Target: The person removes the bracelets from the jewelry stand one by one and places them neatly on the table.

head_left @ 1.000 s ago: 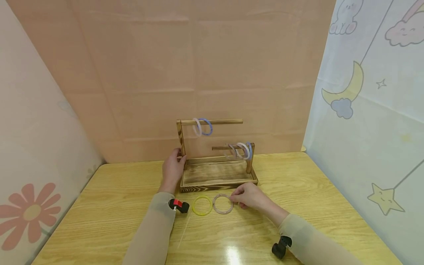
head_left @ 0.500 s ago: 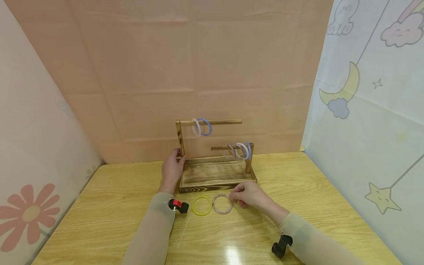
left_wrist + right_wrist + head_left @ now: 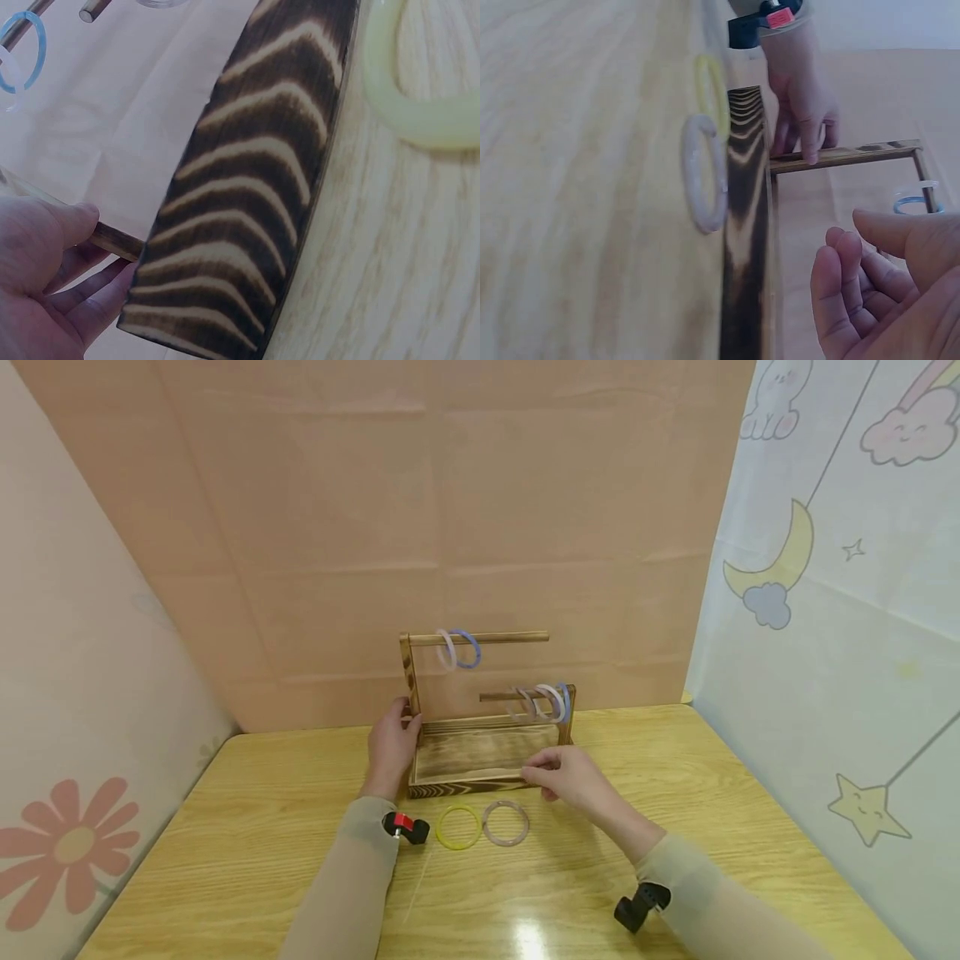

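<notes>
A dark-grained wooden bangle stand (image 3: pixel 450 790) has a tray base and two horizontal bars. My left hand (image 3: pixel 392 747) grips its left side by the taller post, thumb and fingers on either side of the wood in the left wrist view. On the table before the tray lie a yellow bangle (image 3: pixel 459 848) and a pale pinkish bangle (image 3: pixel 507 844), side by side. My right hand (image 3: pixel 576 777) hovers over the tray's front right edge. Its fingers are loosely bent and hold nothing, thumb apart from fingertips in the right wrist view.
The upper bar (image 3: pixel 517 636) carries a pale bangle and a blue bangle (image 3: pixel 478 653). Several bangles hang on the lower bar (image 3: pixel 491 697), near its right post. A tan backdrop (image 3: pixel 337 527) stands behind the table, with patterned sheets at both sides.
My right hand has left the pale pinkish bangle's right edge and moved up and away to the tray's front edge. Both bangles stay on the table; my left hand keeps its grip.
</notes>
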`<control>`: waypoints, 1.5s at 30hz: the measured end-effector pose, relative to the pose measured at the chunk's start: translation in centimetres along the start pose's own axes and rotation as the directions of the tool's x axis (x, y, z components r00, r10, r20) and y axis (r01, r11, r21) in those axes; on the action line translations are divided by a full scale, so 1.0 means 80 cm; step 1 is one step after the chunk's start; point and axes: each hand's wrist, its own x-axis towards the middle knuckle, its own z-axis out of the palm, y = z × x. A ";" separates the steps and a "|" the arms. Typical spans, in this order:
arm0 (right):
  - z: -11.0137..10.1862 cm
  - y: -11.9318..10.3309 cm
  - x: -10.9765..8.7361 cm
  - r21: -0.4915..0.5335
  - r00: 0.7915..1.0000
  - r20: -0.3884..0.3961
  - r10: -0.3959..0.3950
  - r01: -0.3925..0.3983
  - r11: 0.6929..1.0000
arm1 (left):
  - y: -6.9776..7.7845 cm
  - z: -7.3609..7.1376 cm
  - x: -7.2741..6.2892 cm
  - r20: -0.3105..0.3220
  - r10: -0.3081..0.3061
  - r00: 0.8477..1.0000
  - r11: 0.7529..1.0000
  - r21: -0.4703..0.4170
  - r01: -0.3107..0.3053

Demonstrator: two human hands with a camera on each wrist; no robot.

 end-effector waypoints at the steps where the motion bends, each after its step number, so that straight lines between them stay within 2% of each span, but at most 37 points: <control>1: -0.002 -0.004 0.001 0.001 1.000 -0.009 -0.010 0.010 1.000 | 0.000 0.000 0.000 0.000 0.000 1.000 1.000 0.001 0.000; 13: -0.018 -0.050 0.020 -0.044 0.983 -0.137 -0.126 0.121 0.992 | -0.002 0.000 0.000 0.014 -0.012 1.000 1.000 0.006 0.012; 26: -0.025 -0.083 0.033 0.010 0.950 -0.205 -0.234 0.241 0.970 | -0.003 0.000 -0.002 0.016 -0.022 1.000 1.000 -0.001 0.022; 45: -0.026 -0.115 0.079 0.054 0.920 -0.283 -0.271 0.297 0.953 | -0.001 0.001 -0.001 0.001 -0.011 1.000 1.000 0.016 0.011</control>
